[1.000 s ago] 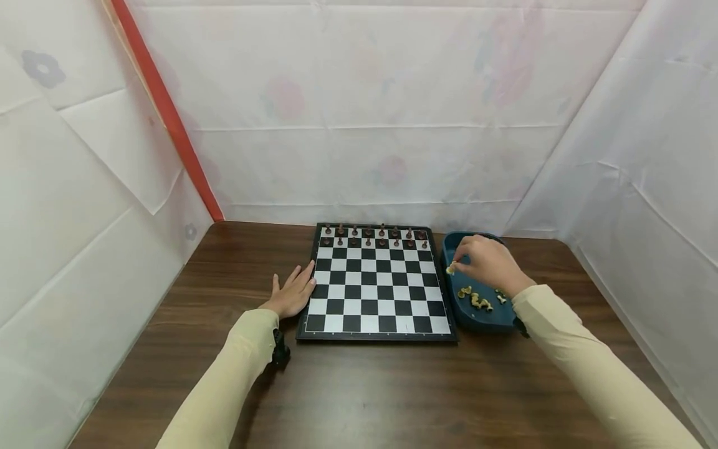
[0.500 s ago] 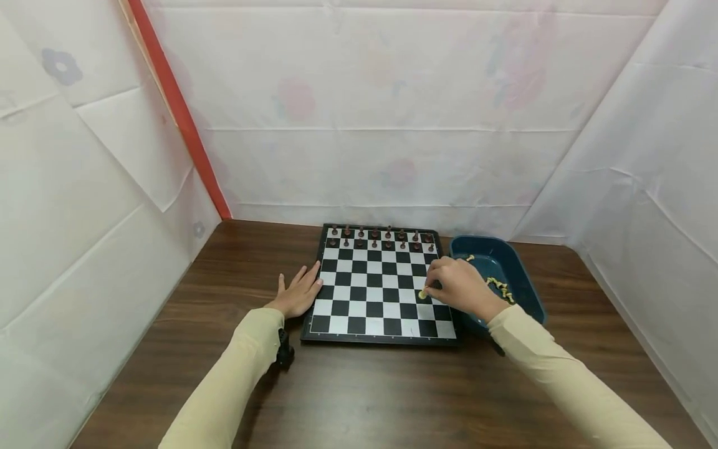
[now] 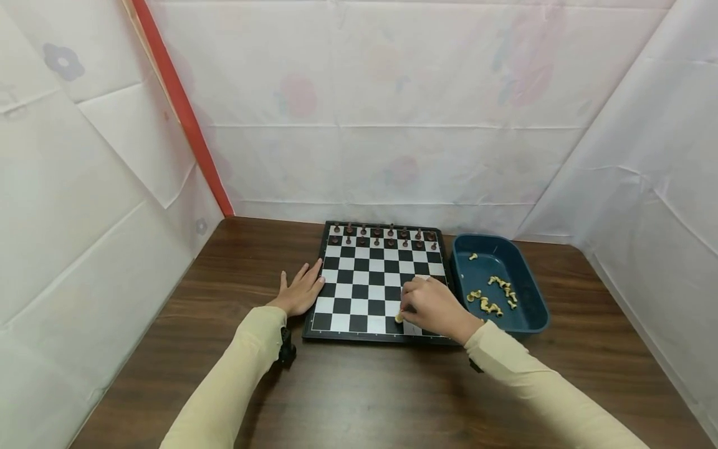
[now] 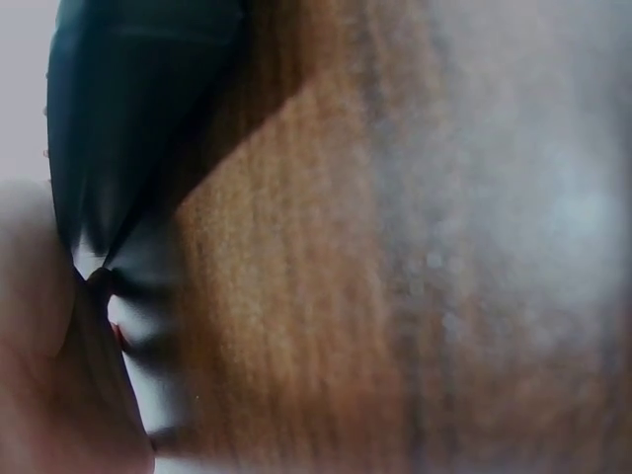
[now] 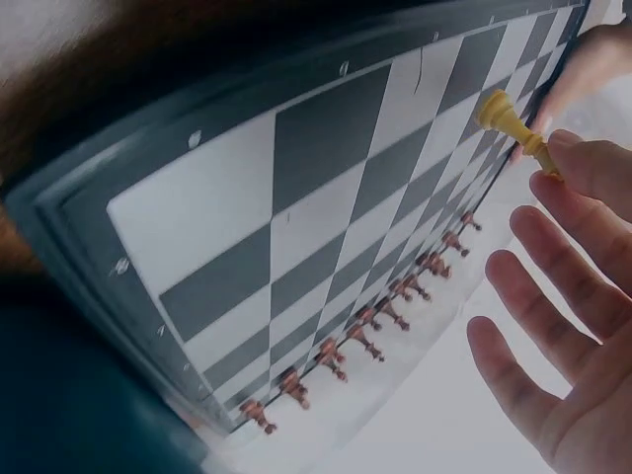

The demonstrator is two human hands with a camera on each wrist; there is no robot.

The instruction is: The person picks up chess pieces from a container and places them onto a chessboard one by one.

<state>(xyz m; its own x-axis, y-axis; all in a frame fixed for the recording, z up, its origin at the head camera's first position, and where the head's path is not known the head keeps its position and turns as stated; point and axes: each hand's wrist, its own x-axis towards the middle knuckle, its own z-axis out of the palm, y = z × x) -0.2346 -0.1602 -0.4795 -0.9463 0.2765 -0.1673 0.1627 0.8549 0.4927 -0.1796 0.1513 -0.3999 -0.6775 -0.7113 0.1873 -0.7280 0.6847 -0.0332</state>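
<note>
My right hand [image 3: 432, 305] pinches a yellow chess piece [image 5: 502, 114] between thumb and forefinger, low over the near rows of the chessboard [image 3: 361, 291]. In the right wrist view the piece tilts with its broad base away from the fingers. Its top is hidden by the fingertips, while the other fingers are spread. Against the board's left edge rests my left hand [image 3: 300, 292], fingers extended. The left wrist view shows part of that hand [image 4: 44, 385] beside the board's dark side [image 4: 128, 118]. Two rows of brown chess pieces [image 3: 377, 241] stand along the far side.
Right of the board stands a blue tray [image 3: 477, 277] with several yellow chess pieces [image 3: 493, 308] lying in it. All of this is on a brown wooden table [image 3: 359, 393]. White sheeting [image 3: 370, 162] encloses the back and sides, with a red strip [image 3: 185, 112] at left.
My right hand has carried the yellow chess piece from over the tray, leftward across the board to its near rows. The left hand keeps its place at the board's edge.
</note>
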